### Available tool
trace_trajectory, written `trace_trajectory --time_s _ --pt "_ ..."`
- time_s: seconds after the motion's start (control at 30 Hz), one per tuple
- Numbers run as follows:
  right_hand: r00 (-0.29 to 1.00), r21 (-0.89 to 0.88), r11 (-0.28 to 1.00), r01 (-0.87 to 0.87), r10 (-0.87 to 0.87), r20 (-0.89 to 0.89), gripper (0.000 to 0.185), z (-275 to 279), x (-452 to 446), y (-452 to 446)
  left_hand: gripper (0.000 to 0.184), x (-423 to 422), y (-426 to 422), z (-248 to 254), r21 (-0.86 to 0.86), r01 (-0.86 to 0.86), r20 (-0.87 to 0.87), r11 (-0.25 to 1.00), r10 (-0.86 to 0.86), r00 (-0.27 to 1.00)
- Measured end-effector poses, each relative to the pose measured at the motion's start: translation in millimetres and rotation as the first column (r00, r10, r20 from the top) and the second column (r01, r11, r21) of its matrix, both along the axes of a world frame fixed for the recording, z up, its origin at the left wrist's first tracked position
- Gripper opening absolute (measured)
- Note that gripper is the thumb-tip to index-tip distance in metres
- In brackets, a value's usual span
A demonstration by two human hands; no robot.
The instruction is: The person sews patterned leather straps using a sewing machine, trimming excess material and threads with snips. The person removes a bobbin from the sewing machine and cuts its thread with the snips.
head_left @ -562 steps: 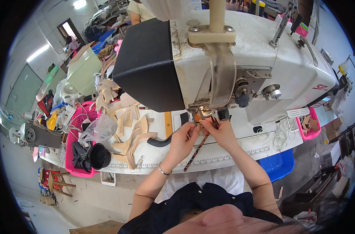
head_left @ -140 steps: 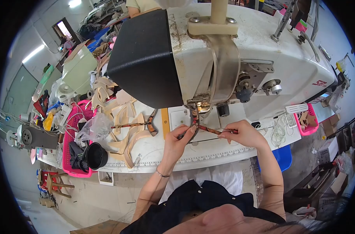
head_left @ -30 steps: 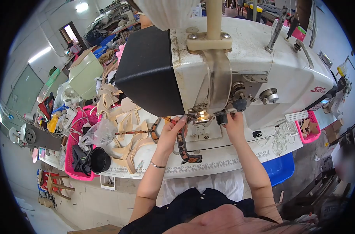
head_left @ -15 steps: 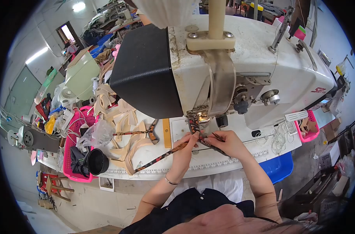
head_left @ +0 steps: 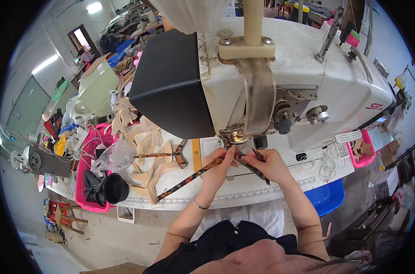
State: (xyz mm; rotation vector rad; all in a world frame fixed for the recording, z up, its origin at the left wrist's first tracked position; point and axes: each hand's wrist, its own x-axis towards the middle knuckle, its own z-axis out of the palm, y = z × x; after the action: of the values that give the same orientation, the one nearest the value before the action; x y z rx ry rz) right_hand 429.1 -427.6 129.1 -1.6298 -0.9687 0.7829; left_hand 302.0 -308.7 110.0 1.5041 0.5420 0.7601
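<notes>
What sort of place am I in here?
Likely a sewing workshop: there's a large sewing machine, beige cut pieces lying beside it, and a patterned strip held in front of it.

Held patterned strip [head_left: 253, 169] partly hidden

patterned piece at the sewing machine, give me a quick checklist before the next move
1. Left hand gripping the patterned piece: ok.
2. Right hand gripping it too: ok.
3. Far end reaching the lit needle area of the sewing machine: ok.
4. Fingers well clear of that area: not ok, the left hand's look close.
5. Needle raised: cannot tell, hidden.
6. Second patterned piece lying apart, to the left: ok.
</notes>
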Motion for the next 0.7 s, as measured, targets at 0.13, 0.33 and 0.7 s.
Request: trace_trajectory --time_s 0.13,0.33,0.7 --pt "0.998 0.015 1.0 0.001 -0.001 -0.063 0.02 2 -2 1 0.024 1 4 -2 -0.075 0.0 0.005 0.997 0.001 1.0" --pt "0.993 -0.027 0.999 0.032 -0.035 -0.114 0.019 4 -8 5 0.028 0 11 3 -0.05 -0.014 -0.114 0.999 0.008 0.993" --pt "0.991 -0.013 0.998 0.068 -0.069 -0.111 0.021 6 -15 8 0.023 3 17 3 -0.035 0.05 -0.067 0.998 -0.053 0.996"
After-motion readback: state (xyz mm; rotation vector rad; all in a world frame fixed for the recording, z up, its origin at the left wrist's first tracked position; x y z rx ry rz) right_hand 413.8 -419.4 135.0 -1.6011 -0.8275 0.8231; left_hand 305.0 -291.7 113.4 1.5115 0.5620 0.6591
